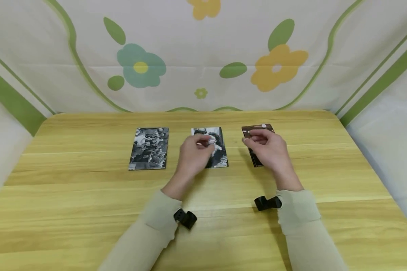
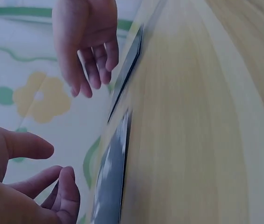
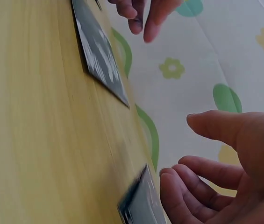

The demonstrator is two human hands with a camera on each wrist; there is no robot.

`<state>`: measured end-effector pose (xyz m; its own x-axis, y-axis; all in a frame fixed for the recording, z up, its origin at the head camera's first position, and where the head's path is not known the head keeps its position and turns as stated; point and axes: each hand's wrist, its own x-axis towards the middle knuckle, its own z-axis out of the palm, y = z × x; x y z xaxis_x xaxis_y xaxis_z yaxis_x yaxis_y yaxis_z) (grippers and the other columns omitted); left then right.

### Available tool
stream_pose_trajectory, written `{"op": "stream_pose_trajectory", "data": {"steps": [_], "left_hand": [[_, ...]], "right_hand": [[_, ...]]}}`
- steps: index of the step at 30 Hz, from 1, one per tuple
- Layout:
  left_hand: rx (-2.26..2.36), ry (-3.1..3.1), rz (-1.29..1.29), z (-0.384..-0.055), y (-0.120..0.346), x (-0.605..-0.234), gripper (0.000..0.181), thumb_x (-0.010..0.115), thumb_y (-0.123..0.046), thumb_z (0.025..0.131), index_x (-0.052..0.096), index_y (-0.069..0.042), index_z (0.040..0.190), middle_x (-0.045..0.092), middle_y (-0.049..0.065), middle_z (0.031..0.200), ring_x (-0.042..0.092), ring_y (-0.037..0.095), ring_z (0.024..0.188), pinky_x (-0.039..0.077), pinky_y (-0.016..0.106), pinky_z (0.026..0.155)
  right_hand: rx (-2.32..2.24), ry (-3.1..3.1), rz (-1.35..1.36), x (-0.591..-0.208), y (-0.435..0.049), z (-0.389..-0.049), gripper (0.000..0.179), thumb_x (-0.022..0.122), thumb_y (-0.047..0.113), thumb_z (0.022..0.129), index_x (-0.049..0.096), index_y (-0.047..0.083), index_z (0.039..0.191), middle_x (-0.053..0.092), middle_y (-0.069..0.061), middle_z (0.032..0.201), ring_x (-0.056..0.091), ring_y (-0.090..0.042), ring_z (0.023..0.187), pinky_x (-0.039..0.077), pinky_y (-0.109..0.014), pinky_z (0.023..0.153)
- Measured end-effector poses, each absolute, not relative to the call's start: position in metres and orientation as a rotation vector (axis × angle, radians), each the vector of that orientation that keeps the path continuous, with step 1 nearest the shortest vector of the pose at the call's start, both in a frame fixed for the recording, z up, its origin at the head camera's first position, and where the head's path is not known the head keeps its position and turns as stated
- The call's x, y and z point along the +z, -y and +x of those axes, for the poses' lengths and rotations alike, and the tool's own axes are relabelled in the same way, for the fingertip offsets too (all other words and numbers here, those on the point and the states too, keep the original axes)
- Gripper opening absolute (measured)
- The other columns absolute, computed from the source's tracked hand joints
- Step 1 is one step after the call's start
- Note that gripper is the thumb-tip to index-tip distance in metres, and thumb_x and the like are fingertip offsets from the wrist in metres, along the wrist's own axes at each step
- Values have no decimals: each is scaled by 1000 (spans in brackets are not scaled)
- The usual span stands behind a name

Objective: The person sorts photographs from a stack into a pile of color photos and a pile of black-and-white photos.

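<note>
Three piles or single sheets of photo cards lie in a row on the wooden table. The leftmost photo card (image 1: 150, 148) has a black-and-white crowd scene. Over the middle black-and-white photo card (image 1: 220, 160) hovers my left hand (image 1: 194, 154), covering part of it. In the left wrist view, a gap separates its thumb from its bent fingers (image 2: 68, 186), and it holds nothing. My right hand (image 1: 271, 150) is above the dark brown stack of cards (image 1: 256, 128) on the right. The right wrist view shows its thumb and loosely bent fingers (image 3: 192, 191) apart, holding nothing; the stack's edges look layered.
A white cloth (image 1: 203, 75) with printed flowers and green bands stands behind the table (image 1: 88, 203) and along its sides. Black wrist cameras are strapped to the left sleeve (image 1: 142, 229) and the right sleeve (image 1: 302, 222).
</note>
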<state>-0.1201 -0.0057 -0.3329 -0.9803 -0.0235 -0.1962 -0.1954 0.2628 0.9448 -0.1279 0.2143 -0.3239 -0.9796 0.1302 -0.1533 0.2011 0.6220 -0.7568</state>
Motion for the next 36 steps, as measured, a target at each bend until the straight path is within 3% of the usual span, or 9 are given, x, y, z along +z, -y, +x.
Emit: {"op": "stream_pose_trajectory", "data": {"steps": [7, 14, 22, 26, 36], "left_hand": [[1737, -2418, -335, -120, 39, -337, 43, 72, -13, 99, 66, -1, 140, 66, 18, 136, 63, 35, 125, 55, 48, 105], [1518, -2438, -321, -121, 45, -342, 62, 74, -18, 99, 54, 2, 154, 61, 19, 149, 56, 34, 140, 47, 48, 121], [1511, -2463, -239, -117, 36, -344, 59, 73, -16, 100, 55, 2, 153, 63, 18, 144, 58, 31, 132, 52, 47, 109], [1439, -2555, -228, -113, 35, -346, 57, 74, -18, 99, 58, 1, 150, 66, 18, 134, 58, 34, 127, 50, 48, 106], [1672, -2444, -350, -110, 36, -352, 54, 72, -9, 97, 61, -2, 150, 62, 18, 135, 52, 24, 105, 46, 37, 90]], "right_hand": [[-1248, -2699, 203, -331, -190, -132, 58, 76, 38, 100, 63, 8, 148, 71, -14, 131, 69, -31, 116, 56, -34, 88], [-1159, -2634, 196, -337, -174, -132, 62, 76, 39, 99, 61, 7, 150, 69, -15, 140, 65, -36, 130, 55, -47, 105], [-1115, -2655, 167, -340, -166, -132, 63, 78, 37, 98, 61, 7, 151, 70, -15, 141, 65, -35, 132, 55, -50, 109], [-1100, -2683, 118, -343, -158, -131, 62, 79, 38, 97, 64, 8, 149, 71, -15, 140, 66, -35, 130, 56, -51, 107], [-1146, -2721, 101, -347, -155, -127, 60, 80, 35, 96, 65, 6, 146, 70, -16, 136, 69, -32, 115, 58, -45, 92]]}}
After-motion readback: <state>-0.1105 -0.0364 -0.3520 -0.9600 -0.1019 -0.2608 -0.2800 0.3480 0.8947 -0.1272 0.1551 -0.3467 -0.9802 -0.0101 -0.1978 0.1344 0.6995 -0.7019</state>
